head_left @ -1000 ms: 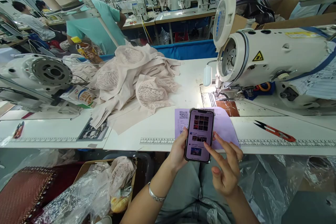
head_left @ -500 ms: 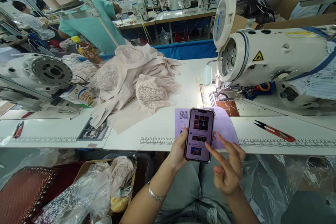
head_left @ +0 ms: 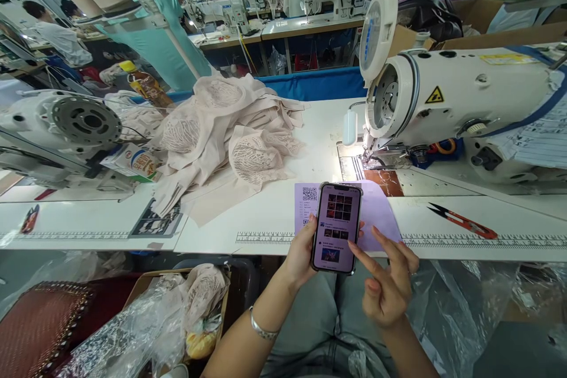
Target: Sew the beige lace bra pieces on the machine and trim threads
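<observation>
A smartphone (head_left: 336, 228) with its screen lit is held upright over the table's front edge, and my left hand (head_left: 302, 255) is closed around its left side. Small pictures and lines of text show on the screen. My right hand (head_left: 387, 280) is at the phone's right, its fingers spread. The index fingertip is at the right part of the screen; whether it touches the glass I cannot tell. Behind the phone lies a purple sheet (head_left: 378, 218) with printed codes, partly covered by the phone.
Beige lace bras (head_left: 221, 136) are heaped left of centre. A sewing machine (head_left: 465, 91) stands at right, another machine (head_left: 62, 136) at left. Red thread snips (head_left: 465, 221) lie near the front edge. Below left is a box (head_left: 177, 307) with plastic-wrapped pieces. A co-worker in teal (head_left: 163, 41) is beyond.
My right hand has shifted slightly to the right, its index finger still by the screen. The phone stays put. The co-worker in teal has changed posture, with an arm now raised.
</observation>
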{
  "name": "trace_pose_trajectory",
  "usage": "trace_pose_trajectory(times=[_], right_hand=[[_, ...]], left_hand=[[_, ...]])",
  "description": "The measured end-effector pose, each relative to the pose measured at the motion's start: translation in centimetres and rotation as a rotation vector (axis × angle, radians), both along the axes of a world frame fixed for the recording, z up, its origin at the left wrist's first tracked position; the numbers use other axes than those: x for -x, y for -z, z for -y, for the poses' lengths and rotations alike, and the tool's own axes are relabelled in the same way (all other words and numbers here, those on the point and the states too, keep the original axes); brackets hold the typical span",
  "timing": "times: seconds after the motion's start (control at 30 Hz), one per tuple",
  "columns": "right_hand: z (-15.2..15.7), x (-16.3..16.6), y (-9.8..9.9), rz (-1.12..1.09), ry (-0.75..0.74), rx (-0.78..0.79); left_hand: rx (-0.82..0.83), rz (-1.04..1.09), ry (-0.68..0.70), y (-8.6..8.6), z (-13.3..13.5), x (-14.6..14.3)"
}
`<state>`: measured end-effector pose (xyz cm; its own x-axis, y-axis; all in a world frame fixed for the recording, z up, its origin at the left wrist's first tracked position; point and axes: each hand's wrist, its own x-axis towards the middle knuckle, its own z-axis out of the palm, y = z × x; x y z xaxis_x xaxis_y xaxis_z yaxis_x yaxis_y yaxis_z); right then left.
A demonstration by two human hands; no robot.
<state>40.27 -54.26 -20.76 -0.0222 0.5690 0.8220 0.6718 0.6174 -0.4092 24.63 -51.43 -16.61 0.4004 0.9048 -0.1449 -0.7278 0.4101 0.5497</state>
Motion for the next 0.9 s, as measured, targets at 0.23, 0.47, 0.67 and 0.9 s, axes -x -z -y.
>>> trace_pose_trajectory(times=[0.23,0.47,0.67,0.9], right_hand=[[0.0,0.2,-0.4,0.014,0.002,-0.002],[0.0,0.7,-0.9,0.083,-0.045,0.036],[-0.1,0.8,-1.0,0.099,-0.047,0.042],[0.2,0.2,0.0,-0.006,0.045,-0.011]], left_hand=[[0.011,0.014,0.006,0.2,0.0,0.1],[0.045,0.037,-0.062,0.3,0.0,-0.1],[0.07,0.019,-0.086,0.3,0.0,-0.1],[-0.016,0.009,0.01,0.0,0.0,0.1]])
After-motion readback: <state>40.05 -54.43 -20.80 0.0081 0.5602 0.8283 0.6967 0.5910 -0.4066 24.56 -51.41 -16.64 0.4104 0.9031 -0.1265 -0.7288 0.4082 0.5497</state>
